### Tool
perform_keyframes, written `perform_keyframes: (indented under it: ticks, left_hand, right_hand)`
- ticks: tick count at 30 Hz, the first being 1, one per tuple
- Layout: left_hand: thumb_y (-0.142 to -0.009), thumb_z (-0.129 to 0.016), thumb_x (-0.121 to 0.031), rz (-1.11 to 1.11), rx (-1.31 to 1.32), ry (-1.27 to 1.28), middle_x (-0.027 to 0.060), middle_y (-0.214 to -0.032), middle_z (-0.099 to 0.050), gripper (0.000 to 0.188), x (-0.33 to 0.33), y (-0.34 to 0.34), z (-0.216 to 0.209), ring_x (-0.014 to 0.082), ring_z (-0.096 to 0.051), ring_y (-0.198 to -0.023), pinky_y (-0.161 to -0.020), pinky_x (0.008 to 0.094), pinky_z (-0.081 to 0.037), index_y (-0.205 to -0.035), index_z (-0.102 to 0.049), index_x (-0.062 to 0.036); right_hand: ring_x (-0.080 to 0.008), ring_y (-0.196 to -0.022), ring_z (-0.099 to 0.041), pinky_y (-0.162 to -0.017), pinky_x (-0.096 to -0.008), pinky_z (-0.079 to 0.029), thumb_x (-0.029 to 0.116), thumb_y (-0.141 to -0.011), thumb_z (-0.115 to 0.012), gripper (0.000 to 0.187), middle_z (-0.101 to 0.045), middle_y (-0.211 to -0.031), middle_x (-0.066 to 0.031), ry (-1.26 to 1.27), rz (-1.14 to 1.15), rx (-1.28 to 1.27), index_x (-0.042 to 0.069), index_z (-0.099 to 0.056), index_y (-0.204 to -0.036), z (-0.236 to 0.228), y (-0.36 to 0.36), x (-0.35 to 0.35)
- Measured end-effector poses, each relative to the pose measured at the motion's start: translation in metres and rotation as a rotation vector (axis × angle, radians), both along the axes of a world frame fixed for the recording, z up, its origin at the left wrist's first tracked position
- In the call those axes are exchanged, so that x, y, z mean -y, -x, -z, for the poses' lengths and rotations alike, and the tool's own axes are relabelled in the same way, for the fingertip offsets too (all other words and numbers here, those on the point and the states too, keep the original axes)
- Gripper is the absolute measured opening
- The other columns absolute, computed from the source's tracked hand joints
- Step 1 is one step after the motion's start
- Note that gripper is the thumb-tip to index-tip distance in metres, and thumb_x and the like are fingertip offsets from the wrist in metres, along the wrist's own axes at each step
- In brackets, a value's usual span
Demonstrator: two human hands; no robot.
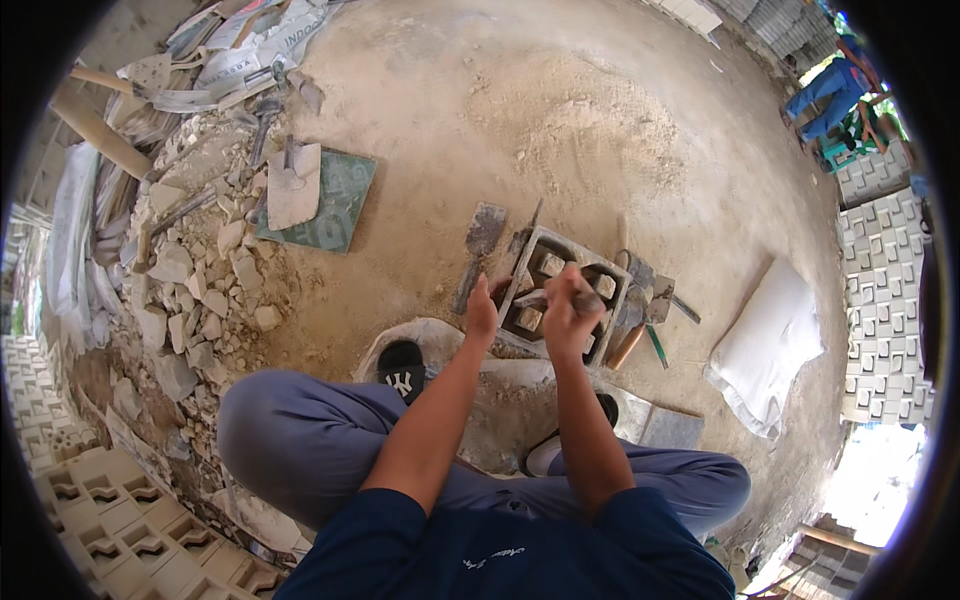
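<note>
A grey, dusty box-like block mould [538,243] stands on the ground in front of me, with several pale square cores inside it. Over its middle, my right hand [570,312] is wrapped round the thick handle of a hand tool [590,303]. A narrow part of this tool points left from the fist; the rest is hidden, so its exact kind does not show. My left hand [482,314] is beside the mould's left wall, fingers stretched and thumb apart, holding nothing that I can see. Whether it touches the wall, I cannot tell.
A flat metal blade [485,230] lies left of the mould. Tools, including a wooden handle [627,347], lie on its right. A white sack [768,345] rests farther right. Rubble [205,290] and a trowel [293,188] on a green tile [345,200] are at left.
</note>
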State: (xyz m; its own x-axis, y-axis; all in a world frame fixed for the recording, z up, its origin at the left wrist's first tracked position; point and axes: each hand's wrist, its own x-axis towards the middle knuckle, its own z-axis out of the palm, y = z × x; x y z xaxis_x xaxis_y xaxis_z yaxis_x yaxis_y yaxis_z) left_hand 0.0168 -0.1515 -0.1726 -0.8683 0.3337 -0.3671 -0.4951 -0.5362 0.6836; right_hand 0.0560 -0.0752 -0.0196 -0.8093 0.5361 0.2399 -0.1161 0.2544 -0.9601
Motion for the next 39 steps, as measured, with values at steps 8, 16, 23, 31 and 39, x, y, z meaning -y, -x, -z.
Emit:
perform_keyframes:
  ticks: [8, 16, 23, 31, 39]
  left_hand:
    - [-0.107, -0.027, -0.035, -0.059, -0.141, 0.172, 0.0184, -0.117, -0.07, 0.059, 0.015, 0.001, 0.044, 0.0297, -0.064, -0.111, -0.103, 0.0368, -0.043, -0.124, -0.065, 0.0073]
    - [-0.107, -0.025, -0.028, -0.014, -0.167, 0.058, 0.0174, -0.12, -0.069, 0.057, 0.011, -0.009, 0.016, 0.0255, -0.065, -0.107, -0.1, 0.0358, -0.046, -0.125, -0.064, 0.0095]
    - [-0.105, -0.027, -0.025, -0.015, -0.074, 0.046, 0.0176, -0.12, -0.069, 0.055, 0.008, -0.006, 0.007, 0.025, -0.066, -0.106, -0.1, 0.0353, -0.047, -0.124, -0.064, 0.0102]
    - [-0.104, -0.029, -0.025, -0.052, -0.078, 0.104, 0.0168, -0.114, -0.071, 0.053, 0.008, -0.009, 0.009, 0.0245, -0.067, -0.103, -0.1, 0.0342, -0.047, -0.118, -0.068, 0.0088]
    - [-0.105, -0.029, -0.027, -0.026, -0.007, 0.111, 0.0167, -0.12, -0.068, 0.054, 0.014, -0.008, -0.006, 0.0252, -0.064, -0.109, -0.101, 0.0376, -0.046, -0.123, -0.065, 0.0082]
  right_hand:
    - [-0.0074, -0.058, -0.039, -0.052, -0.0281, -0.03, 0.028, -0.106, -0.054, 0.052, -0.045, -0.06, 0.0015, 0.123, -0.001, -0.159, 0.005, -0.043, -0.061, -0.016, 0.004, 0.009]
    - [-0.0075, -0.053, -0.029, -0.05, -0.0299, -0.024, 0.021, -0.104, -0.056, 0.048, -0.037, -0.058, 0.0026, 0.203, -0.197, -0.19, 0.004, -0.041, -0.061, -0.005, -0.007, -0.004]
    - [-0.0088, -0.051, -0.035, -0.048, -0.0297, -0.027, 0.014, -0.103, -0.052, 0.041, -0.039, -0.055, 0.001, 0.16, -0.294, -0.202, 0.004, -0.046, -0.064, -0.005, -0.004, -0.009]
    - [-0.0086, -0.05, -0.036, -0.047, -0.0288, -0.028, 0.015, -0.098, -0.056, 0.043, -0.041, -0.053, 0.0012, 0.113, -0.491, 0.166, 0.002, -0.042, -0.06, -0.009, -0.002, -0.005]
    - [-0.0081, -0.051, -0.037, -0.047, -0.0283, -0.025, 0.017, -0.102, -0.054, 0.041, -0.042, -0.053, -0.0005, -0.084, -0.504, 0.026, 0.002, -0.048, -0.064, -0.027, -0.003, -0.002]
